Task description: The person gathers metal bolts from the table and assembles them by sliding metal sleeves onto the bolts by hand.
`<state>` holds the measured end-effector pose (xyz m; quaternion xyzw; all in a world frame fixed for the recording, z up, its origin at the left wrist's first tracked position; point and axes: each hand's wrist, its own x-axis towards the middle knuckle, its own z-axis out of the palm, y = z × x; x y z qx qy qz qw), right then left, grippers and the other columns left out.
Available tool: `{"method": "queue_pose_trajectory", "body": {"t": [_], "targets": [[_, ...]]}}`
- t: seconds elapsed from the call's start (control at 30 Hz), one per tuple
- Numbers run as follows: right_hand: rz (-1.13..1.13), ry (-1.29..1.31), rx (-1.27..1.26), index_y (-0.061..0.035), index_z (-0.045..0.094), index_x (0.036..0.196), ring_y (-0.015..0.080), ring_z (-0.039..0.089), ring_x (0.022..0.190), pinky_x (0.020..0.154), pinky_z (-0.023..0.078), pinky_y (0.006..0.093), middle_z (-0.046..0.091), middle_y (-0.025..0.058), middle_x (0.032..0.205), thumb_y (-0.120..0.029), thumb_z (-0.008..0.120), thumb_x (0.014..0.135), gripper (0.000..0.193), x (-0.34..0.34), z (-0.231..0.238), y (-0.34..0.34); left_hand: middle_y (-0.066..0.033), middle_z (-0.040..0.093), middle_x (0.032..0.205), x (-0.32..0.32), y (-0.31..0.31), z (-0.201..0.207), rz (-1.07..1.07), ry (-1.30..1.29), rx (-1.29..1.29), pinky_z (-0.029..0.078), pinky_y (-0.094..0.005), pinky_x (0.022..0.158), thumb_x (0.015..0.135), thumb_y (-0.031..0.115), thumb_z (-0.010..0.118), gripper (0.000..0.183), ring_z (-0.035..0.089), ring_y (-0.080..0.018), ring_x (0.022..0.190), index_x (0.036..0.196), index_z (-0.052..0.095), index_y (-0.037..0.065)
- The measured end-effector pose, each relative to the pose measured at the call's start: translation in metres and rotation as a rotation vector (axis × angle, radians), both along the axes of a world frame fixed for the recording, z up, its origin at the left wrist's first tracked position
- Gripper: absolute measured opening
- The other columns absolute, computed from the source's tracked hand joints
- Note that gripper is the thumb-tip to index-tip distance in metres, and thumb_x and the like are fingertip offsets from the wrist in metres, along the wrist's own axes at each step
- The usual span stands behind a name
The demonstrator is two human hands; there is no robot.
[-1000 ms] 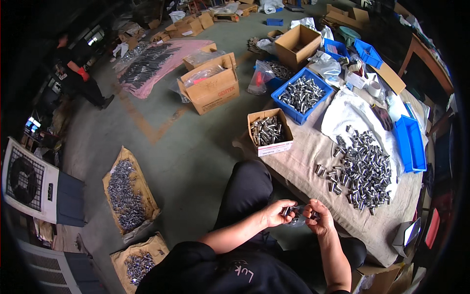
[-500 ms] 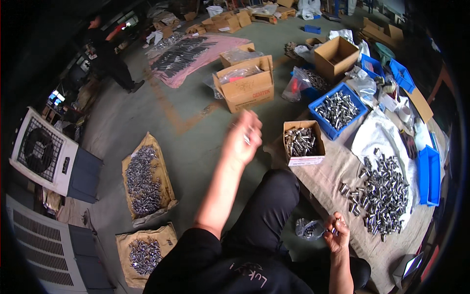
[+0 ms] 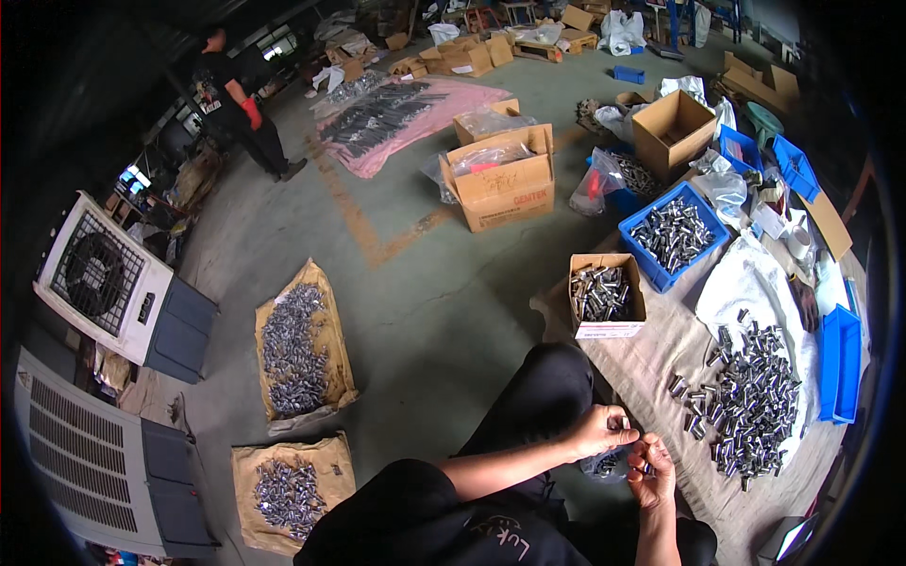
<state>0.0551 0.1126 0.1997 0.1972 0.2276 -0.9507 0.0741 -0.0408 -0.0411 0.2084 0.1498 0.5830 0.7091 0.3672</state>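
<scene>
My left hand (image 3: 595, 434) is closed in front of my knee, with a small shiny metal part (image 3: 618, 423) between its fingers. Close beside it, fingertips nearly meeting, my right hand (image 3: 653, 481) is curled round another small metal piece, mostly hidden by the fingers. A plastic bag (image 3: 604, 466) with small parts shows partly behind the hands. Right of them, a loose pile of cylindrical metal parts (image 3: 746, 401) lies on a beige cloth (image 3: 642, 363) and a white sack (image 3: 746, 283). Similar parts fill a small carton (image 3: 609, 329) and a blue bin (image 3: 661, 275).
Two brown paper sheets with small metal parts (image 3: 293, 354) (image 3: 288, 495) lie at left, beside white air coolers (image 3: 118, 311). Open cartons (image 3: 514, 203) stand ahead. A pink cloth (image 3: 453, 104) carries dark rods. A person (image 3: 241, 113) stands at the far left. An empty-looking blue tray (image 3: 840, 363) stands at right.
My left hand has come back from over the floor ahead, down and right to my right hand. The right hand has shifted little. The view has turned slightly; the person at far left has turned.
</scene>
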Motion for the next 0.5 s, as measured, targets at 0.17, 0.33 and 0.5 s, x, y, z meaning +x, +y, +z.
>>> {"method": "queue_pose_trajectory", "body": {"t": [0.17, 0.33, 0.5], "targets": [[0.051, -0.064, -0.032, -0.0087, 0.057, 0.092, 0.0104, 0.043, 0.053, 0.034, 0.03, 0.0167, 0.049, 0.0028, 0.068, -0.009, 0.064, 0.074, 0.019, -0.001, -0.001, 0.0, 0.0036, 0.051, 0.061, 0.007, 0.005, -0.014, -0.002, 0.129, -0.058, 0.033, -0.0186, 0.045, 0.077, 0.027, 0.066, 0.027, 0.043, -0.0016, 0.053, 0.08, 0.057, 0.002], [-0.026, -0.062, 0.276, -0.007, 0.057, 0.085, 0.0103, 0.047, 0.047, 0.034, 0.03, 0.0177, 0.056, 0.0046, 0.069, -0.007, 0.067, 0.073, 0.015, -0.003, 0.006, -0.01, 0.0024, 0.048, 0.058, 0.012, 0.002, -0.009, -0.135, -0.114, -0.117, 0.027, -0.0179, 0.036, 0.08, 0.021, 0.063, 0.024, 0.037, -0.0019, 0.043, 0.087, 0.056, 0.0], [-0.029, -0.077, 0.443, -0.0044, 0.057, 0.084, 0.0097, 0.048, 0.047, 0.034, 0.033, 0.0191, 0.056, 0.0041, 0.065, -0.005, 0.065, 0.073, 0.013, -0.005, 0.006, -0.014, 0.0028, 0.046, 0.057, 0.012, -0.001, -0.011, -0.164, -0.197, -0.129, 0.028, -0.0178, 0.037, 0.08, 0.018, 0.062, 0.019, 0.036, -0.002, 0.044, 0.086, 0.055, 0.001]]}}
